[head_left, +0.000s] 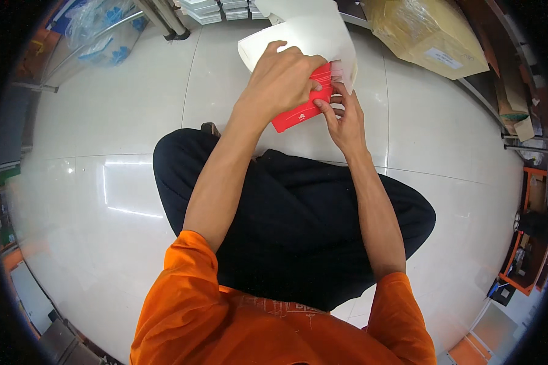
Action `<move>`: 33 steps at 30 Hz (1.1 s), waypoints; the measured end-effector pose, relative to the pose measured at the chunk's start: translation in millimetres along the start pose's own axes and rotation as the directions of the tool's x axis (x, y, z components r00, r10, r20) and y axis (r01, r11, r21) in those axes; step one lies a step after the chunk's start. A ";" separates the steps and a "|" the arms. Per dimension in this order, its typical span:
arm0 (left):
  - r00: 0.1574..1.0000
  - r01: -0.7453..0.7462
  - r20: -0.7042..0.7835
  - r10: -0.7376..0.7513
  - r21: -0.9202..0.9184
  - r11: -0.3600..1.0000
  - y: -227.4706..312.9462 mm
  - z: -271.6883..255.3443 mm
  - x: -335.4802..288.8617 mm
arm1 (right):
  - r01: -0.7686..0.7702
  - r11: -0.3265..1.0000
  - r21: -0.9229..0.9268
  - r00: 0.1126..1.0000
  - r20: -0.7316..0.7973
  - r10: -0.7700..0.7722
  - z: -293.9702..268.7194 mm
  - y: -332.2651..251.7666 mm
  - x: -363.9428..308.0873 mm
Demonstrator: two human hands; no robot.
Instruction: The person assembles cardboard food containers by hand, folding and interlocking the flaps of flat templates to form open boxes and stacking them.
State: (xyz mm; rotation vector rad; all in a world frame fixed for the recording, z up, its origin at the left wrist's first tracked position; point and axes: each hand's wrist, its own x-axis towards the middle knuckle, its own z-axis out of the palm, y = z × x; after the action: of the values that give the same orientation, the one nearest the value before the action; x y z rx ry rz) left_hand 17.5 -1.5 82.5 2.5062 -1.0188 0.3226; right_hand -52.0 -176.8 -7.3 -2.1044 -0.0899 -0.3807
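Note:
A piece of thin card with a bright red printed panel (pixel 296 117) is held up above the floor, beyond my crossed legs. White card (pixel 310 39) spreads out behind and above it; whether the two are one folded carton I cannot tell. My left hand (pixel 284 76) lies over the upper left of the red panel, fingers bent and thumb against it. At its right edge, my right hand (pixel 348 121) pinches the red card, thumb in front and fingers partly hidden behind, beside a small slotted white edge (pixel 338 71).
A wrapped tan carton (pixel 429 36) stands at the upper right by a shelf. Stacked grey-white pieces (pixel 206 10) lie at the top. A metal rack leg (pixel 170 21) and a clear plastic bag (pixel 106 36) are at the upper left. Pale tiles (pixel 103 121) cover the floor.

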 end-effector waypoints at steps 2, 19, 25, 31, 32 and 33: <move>0.998 0.067 0.002 -0.067 -0.034 0.997 2.8 3.7 1.2 | 0.032 0.999 -0.032 0.999 -0.011 -0.032 3.0 -2.1 0.4; 0.994 0.091 -0.066 -0.091 0.002 0.996 10.4 12.6 2.8 | 0.019 0.995 0.097 0.997 -0.072 -0.012 24.9 -5.5 -14.1; 0.528 0.408 -0.642 -0.556 -0.383 0.829 24.0 33.6 -51.1 | -0.088 0.966 0.245 0.988 -0.104 0.116 26.1 3.3 -10.5; 0.362 0.262 0.561 -0.745 -0.828 -0.496 46.6 57.2 -82.5 | -0.073 0.956 0.285 0.990 -0.094 0.104 26.3 -3.0 -9.0; 0.506 0.246 0.492 -0.708 -0.869 -0.428 44.1 60.9 -80.1 | -0.046 0.970 0.241 0.991 -0.110 0.075 26.0 -3.5 -9.1; 0.463 0.252 0.466 -0.754 -0.885 -0.392 48.3 65.0 -82.2 | -0.020 0.981 0.195 0.991 -0.126 0.045 25.8 -3.9 -8.9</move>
State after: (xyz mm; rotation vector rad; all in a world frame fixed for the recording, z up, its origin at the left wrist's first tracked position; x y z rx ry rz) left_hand -70.8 -12.3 9.1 1.0193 0.4334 -0.2578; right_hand -55.3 -152.3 -19.4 -1.8824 -0.0154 -0.4691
